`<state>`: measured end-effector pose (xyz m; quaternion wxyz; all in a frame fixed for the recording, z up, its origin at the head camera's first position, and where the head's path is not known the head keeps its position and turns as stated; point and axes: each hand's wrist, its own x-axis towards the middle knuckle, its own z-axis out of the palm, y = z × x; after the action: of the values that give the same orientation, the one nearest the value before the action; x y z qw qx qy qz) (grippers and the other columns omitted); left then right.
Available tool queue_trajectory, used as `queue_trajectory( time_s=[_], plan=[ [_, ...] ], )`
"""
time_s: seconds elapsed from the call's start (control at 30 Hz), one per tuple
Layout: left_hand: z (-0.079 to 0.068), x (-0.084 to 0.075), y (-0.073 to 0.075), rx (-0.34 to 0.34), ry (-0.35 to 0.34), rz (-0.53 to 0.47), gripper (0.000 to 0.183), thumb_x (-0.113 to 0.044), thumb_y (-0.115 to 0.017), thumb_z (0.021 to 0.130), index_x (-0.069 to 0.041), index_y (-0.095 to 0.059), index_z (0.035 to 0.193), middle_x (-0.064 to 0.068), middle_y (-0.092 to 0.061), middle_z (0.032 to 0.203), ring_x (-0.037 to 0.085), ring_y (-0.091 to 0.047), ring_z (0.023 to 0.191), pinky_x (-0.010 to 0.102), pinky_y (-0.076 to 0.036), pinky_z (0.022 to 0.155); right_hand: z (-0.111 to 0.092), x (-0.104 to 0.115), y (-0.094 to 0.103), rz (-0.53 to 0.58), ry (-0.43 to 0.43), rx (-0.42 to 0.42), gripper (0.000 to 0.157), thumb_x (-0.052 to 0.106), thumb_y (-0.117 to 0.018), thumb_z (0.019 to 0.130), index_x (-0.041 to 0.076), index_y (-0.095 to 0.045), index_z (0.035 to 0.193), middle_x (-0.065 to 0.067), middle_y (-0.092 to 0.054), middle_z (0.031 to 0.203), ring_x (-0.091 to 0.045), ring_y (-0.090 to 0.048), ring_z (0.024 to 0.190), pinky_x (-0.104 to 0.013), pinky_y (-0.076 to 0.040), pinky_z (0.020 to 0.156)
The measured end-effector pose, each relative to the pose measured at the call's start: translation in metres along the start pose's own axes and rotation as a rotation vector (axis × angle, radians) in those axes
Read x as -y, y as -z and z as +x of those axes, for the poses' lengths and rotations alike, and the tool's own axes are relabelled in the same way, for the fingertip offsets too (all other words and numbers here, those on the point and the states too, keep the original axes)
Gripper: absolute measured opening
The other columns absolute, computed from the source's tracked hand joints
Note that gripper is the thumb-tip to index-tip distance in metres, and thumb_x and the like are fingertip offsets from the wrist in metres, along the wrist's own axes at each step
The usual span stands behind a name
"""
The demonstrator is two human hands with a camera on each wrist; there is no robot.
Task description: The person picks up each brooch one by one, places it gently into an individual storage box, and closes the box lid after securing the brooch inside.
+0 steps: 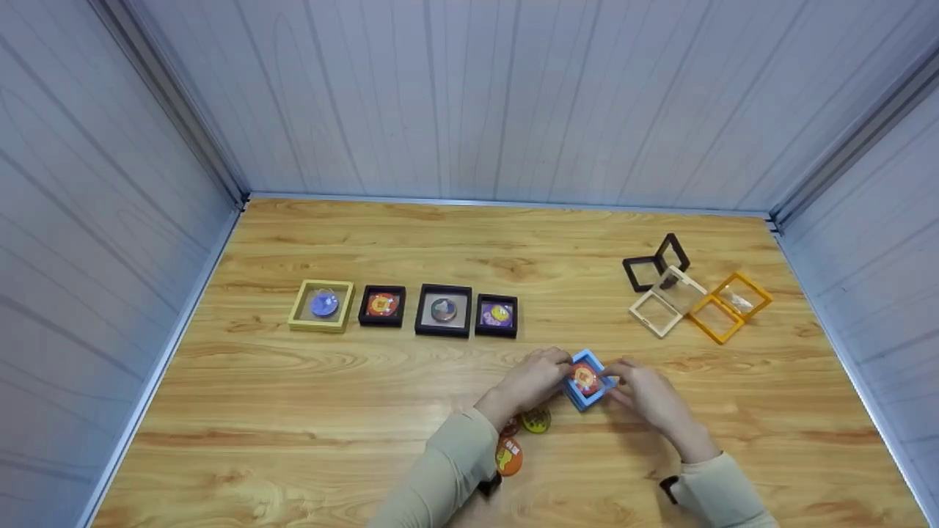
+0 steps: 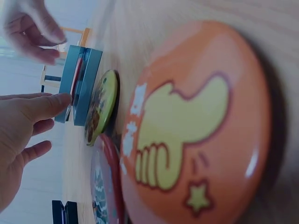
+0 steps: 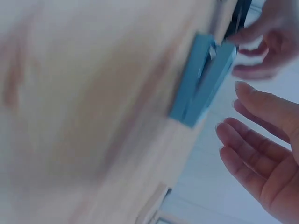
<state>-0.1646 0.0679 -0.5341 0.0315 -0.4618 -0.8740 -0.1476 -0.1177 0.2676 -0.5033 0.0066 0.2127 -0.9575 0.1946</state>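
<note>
A light-blue square display frame [image 1: 579, 401] lies tilted on the wooden table, with a round red-orange badge [image 1: 585, 378] under its clear film. My left hand [image 1: 534, 377] pinches the frame's left side, thumb at the gap between its two halves. In the right wrist view those halves are slightly parted along one edge. Just off the frame's right side hovers my right hand [image 1: 649, 396]; its fingers [image 3: 252, 140] are loosely bent and hold nothing. Near my left wrist lie a yellow-green badge [image 1: 536, 420], an orange badge [image 1: 508, 456] and a dark red one [image 2: 108, 182], partly covered.
Farther back on the left, a pale yellow frame [image 1: 296, 315] and three black frames [image 1: 442, 332] stand in a row, each with a badge inside. Unfolded black [image 1: 642, 273], cream [image 1: 655, 315] and orange [image 1: 711, 323] frames sit at the back right. Ribbed panels [image 1: 469, 103] wall the table.
</note>
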Motion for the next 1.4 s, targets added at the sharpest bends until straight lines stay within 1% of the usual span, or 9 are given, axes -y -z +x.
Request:
queue_trajectory(
  time_s=[0.1, 0.2, 0.33, 0.43, 0.57, 0.7, 0.87, 1.17, 1.4],
  plan=[
    [0.001, -0.002, 0.000, 0.026, -0.027, 0.016, 0.019, -0.016, -0.052, 0.089, -0.011, -0.067, 0.100, 0.001, -0.059, 0.104, 0.013, -0.051, 0.100, 0.024, -0.039, 0.086, 0.004, -0.009, 0.011, -0.004, -0.009, -0.044, 0.022, 0.002, -0.070, 0.071, -0.001, -0.064, 0.092, -0.010, -0.058, 0.085, -0.023, -0.057, 0.072, -0.033, -0.048, 0.060],
    [0.002, -0.002, 0.000, 0.048, -0.045, 0.045, 0.018, -0.014, -0.054, 0.087, -0.012, -0.067, 0.099, 0.000, -0.060, 0.102, 0.012, -0.051, 0.099, 0.025, -0.038, 0.086, 0.008, -0.022, 0.022, -0.012, -0.027, -0.094, 0.022, 0.002, -0.069, 0.072, -0.004, -0.063, 0.092, -0.015, -0.059, 0.086, -0.028, -0.058, 0.073, -0.036, -0.049, 0.062],
    [0.004, -0.002, 0.001, 0.072, -0.056, 0.081, 0.018, -0.013, -0.056, 0.085, -0.013, -0.068, 0.099, -0.001, -0.061, 0.102, 0.013, -0.051, 0.099, 0.026, -0.039, 0.086, 0.013, -0.040, 0.036, -0.008, -0.099, -0.169, 0.025, 0.004, -0.068, 0.075, -0.007, -0.061, 0.096, -0.021, -0.059, 0.091, -0.034, -0.058, 0.078, -0.043, -0.048, 0.067],
    [0.004, -0.001, 0.000, 0.080, -0.062, 0.098, 0.018, -0.013, -0.057, 0.085, -0.013, -0.068, 0.099, -0.001, -0.061, 0.101, 0.013, -0.051, 0.097, 0.026, -0.039, 0.084, 0.018, -0.054, 0.044, -0.017, -0.153, -0.254, 0.026, 0.005, -0.066, 0.076, -0.008, -0.060, 0.098, -0.026, -0.058, 0.093, -0.038, -0.057, 0.081, -0.048, -0.046, 0.068],
    [0.003, 0.000, 0.000, 0.077, -0.074, 0.116, 0.018, -0.012, -0.057, 0.084, -0.014, -0.068, 0.098, -0.001, -0.061, 0.100, 0.013, -0.050, 0.095, 0.025, -0.040, 0.082, 0.023, -0.073, 0.051, -0.059, -0.224, -0.385, 0.027, 0.004, -0.065, 0.077, -0.009, -0.059, 0.100, -0.028, -0.056, 0.093, -0.041, -0.055, 0.081, -0.050, -0.045, 0.066],
    [0.003, 0.001, -0.001, 0.062, -0.086, 0.117, 0.018, -0.012, -0.057, 0.084, -0.014, -0.069, 0.097, -0.002, -0.061, 0.098, 0.012, -0.049, 0.092, 0.023, -0.040, 0.079, 0.027, -0.090, 0.056, -0.073, -0.305, -0.452, 0.032, 0.005, -0.064, 0.078, -0.011, -0.055, 0.104, -0.029, -0.052, 0.096, -0.044, -0.051, 0.085, -0.052, -0.044, 0.067],
    [0.002, 0.002, 0.000, 0.035, -0.097, 0.125, 0.017, -0.013, -0.056, 0.085, -0.015, -0.070, 0.094, -0.002, -0.061, 0.096, 0.011, -0.048, 0.088, 0.022, -0.041, 0.076, 0.030, -0.105, 0.060, -0.042, -0.389, -0.431, 0.039, 0.007, -0.063, 0.080, -0.011, -0.049, 0.112, -0.031, -0.047, 0.105, -0.047, -0.045, 0.095, -0.055, -0.040, 0.076],
    [-0.002, 0.006, -0.001, 0.022, -0.090, 0.113, 0.015, -0.012, -0.057, 0.084, -0.014, -0.070, 0.092, -0.002, -0.061, 0.092, 0.011, -0.048, 0.087, 0.022, -0.041, 0.076, 0.038, -0.116, 0.065, -0.040, -0.428, -0.363, 0.043, 0.005, -0.058, 0.083, -0.013, -0.043, 0.119, -0.034, -0.042, 0.114, -0.049, -0.042, 0.100, -0.056, -0.038, 0.080],
    [-0.011, 0.013, 0.000, -0.032, -0.055, 0.092, 0.015, -0.008, -0.057, 0.082, -0.012, -0.071, 0.088, 0.000, -0.062, 0.090, 0.012, -0.050, 0.083, 0.022, -0.041, 0.075, 0.044, -0.123, 0.065, -0.060, -0.466, -0.291, 0.045, 0.005, -0.056, 0.084, -0.014, -0.039, 0.121, -0.037, -0.039, 0.117, -0.050, -0.041, 0.102, -0.057, -0.037, 0.082]
  ],
)
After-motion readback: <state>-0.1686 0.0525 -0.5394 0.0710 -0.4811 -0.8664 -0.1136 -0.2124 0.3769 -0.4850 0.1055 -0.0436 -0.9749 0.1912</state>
